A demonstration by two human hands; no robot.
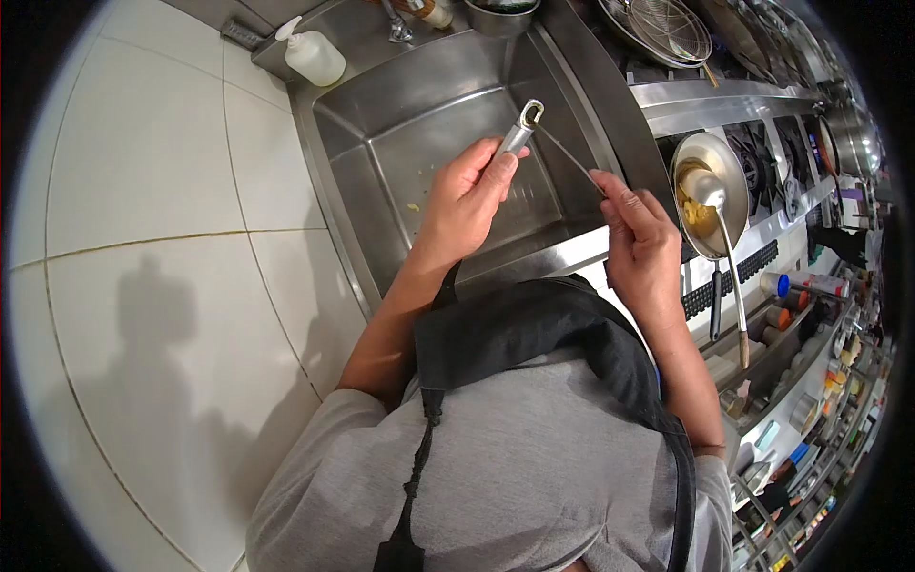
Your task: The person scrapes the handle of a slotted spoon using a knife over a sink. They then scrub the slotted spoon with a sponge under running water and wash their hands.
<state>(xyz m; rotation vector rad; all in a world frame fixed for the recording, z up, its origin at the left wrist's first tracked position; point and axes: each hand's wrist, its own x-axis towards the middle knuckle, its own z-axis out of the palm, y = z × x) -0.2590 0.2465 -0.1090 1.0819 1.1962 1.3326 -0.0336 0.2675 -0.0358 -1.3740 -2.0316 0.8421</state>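
Observation:
Over the sink, my left hand (469, 195) is closed around a metal utensil handle (518, 136) with a hanging loop at its upper end. The rest of that utensil is hidden by the hand. My right hand (640, 229) pinches a thin, straight metal tool (570, 159). Its far tip reaches the loop of the handle; whether it touches or goes through is too fine to tell. Below both hands lies the stainless steel sink basin (429, 119), with small yellowish scraps (413, 207) on its bottom.
A white pump bottle (315, 57) and a faucet (398, 29) stand behind the sink. To the right, a pan (737, 172) with yellow food and a ladle (705, 188) sits by the stove grates (758, 167). A wire strainer (672, 29) lies farther back. White tiles (143, 143) cover the left side.

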